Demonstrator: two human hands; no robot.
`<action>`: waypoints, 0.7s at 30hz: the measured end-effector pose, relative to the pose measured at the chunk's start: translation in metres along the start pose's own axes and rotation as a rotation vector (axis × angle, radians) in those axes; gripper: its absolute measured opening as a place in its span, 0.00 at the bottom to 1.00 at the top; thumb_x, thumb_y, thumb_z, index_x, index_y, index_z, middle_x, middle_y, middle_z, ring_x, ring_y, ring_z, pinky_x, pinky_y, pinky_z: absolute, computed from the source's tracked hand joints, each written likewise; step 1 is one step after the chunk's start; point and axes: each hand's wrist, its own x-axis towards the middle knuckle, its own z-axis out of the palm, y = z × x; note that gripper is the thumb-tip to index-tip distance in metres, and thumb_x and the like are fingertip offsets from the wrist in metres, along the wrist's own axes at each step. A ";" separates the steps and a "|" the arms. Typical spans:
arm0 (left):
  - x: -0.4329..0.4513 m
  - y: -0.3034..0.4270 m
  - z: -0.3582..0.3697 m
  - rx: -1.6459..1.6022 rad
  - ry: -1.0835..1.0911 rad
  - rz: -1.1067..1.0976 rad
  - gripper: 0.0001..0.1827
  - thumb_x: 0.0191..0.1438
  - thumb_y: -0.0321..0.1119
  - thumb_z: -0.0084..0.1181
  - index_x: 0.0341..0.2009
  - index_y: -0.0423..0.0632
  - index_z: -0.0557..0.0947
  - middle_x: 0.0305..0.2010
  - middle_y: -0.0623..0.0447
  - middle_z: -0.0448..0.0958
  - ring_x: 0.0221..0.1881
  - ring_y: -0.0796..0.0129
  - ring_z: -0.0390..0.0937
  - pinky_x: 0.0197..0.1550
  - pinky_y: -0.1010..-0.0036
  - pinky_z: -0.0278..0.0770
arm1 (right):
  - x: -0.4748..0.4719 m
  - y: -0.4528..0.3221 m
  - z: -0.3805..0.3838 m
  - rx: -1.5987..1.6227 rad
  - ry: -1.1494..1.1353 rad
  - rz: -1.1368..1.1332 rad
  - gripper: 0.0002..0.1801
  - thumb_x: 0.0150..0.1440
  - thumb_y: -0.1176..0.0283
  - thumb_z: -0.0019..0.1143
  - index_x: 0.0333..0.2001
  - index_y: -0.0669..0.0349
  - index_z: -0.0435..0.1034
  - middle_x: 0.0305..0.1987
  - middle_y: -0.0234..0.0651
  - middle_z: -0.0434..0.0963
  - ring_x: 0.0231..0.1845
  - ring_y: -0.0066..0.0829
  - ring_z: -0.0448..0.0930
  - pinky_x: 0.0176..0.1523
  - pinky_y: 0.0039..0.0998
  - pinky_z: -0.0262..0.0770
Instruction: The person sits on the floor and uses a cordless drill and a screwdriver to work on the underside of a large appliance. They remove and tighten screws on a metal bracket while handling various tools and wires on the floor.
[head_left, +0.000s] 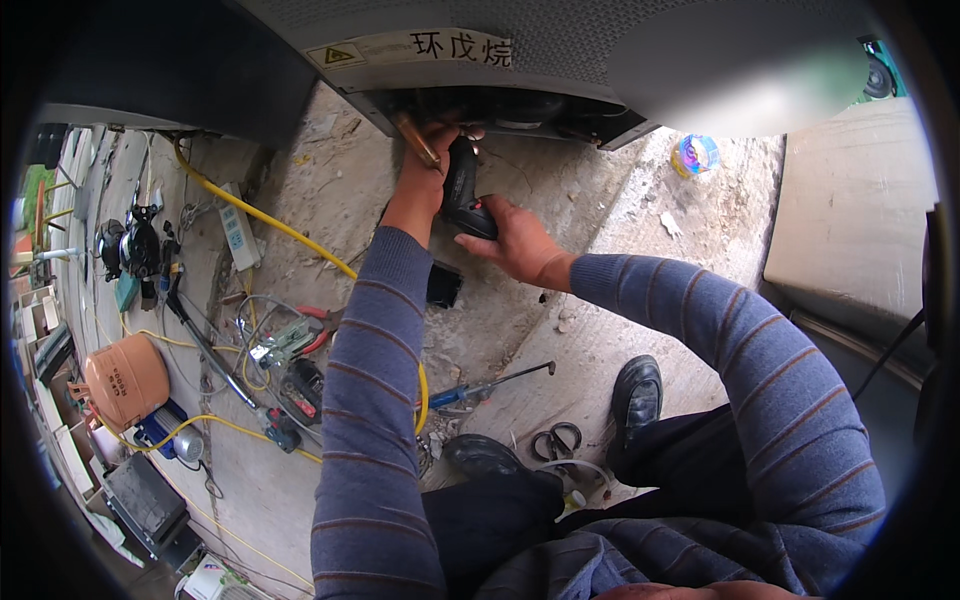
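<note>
My right hand (521, 238) grips the lower end of a black cordless screwdriver (461, 180) with a small red button. The tool points up toward the open bottom compartment (525, 109) of a grey appliance (555, 49), probably a refrigerator. Against the tool's upper end lies my left hand (427, 180), reaching to the compartment's edge. Its fingers are partly hidden, so whether they hold anything is unclear. A copper tube (414, 139) sticks out of the compartment and crosses in front of that hand. The screwdriver's tip is hidden. Dark parts inside the compartment are hard to make out.
Left on the concrete lie a yellow hose (277, 221), power strip (238, 229), red-handled pliers (315, 341) and an orange refrigerant cylinder (127, 371). A blue-handled torch (450, 397) and scissors (556, 442) lie near my shoes. A tape roll (697, 156) sits right, by a large box (847, 210).
</note>
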 end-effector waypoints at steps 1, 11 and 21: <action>0.000 0.000 0.001 -0.006 0.007 0.004 0.21 0.58 0.29 0.59 0.55 0.36 0.76 0.49 0.41 0.82 0.50 0.54 0.82 0.48 0.62 0.83 | 0.000 0.000 0.001 -0.006 -0.007 0.010 0.32 0.56 0.50 0.70 0.50 0.66 0.69 0.42 0.57 0.81 0.44 0.60 0.83 0.47 0.48 0.80; -0.001 -0.001 -0.002 -0.047 -0.001 0.023 0.21 0.60 0.27 0.59 0.58 0.42 0.75 0.51 0.43 0.81 0.50 0.53 0.82 0.50 0.60 0.83 | 0.001 -0.002 0.004 -0.036 -0.015 0.030 0.33 0.57 0.49 0.69 0.51 0.67 0.68 0.41 0.59 0.81 0.44 0.61 0.83 0.46 0.49 0.80; -0.008 0.010 0.003 -0.032 -0.003 -0.103 0.22 0.62 0.28 0.54 0.61 0.43 0.75 0.53 0.45 0.81 0.49 0.56 0.82 0.49 0.63 0.83 | 0.001 -0.005 0.009 -0.013 -0.015 0.060 0.33 0.58 0.49 0.68 0.52 0.66 0.66 0.42 0.58 0.81 0.46 0.61 0.82 0.49 0.49 0.79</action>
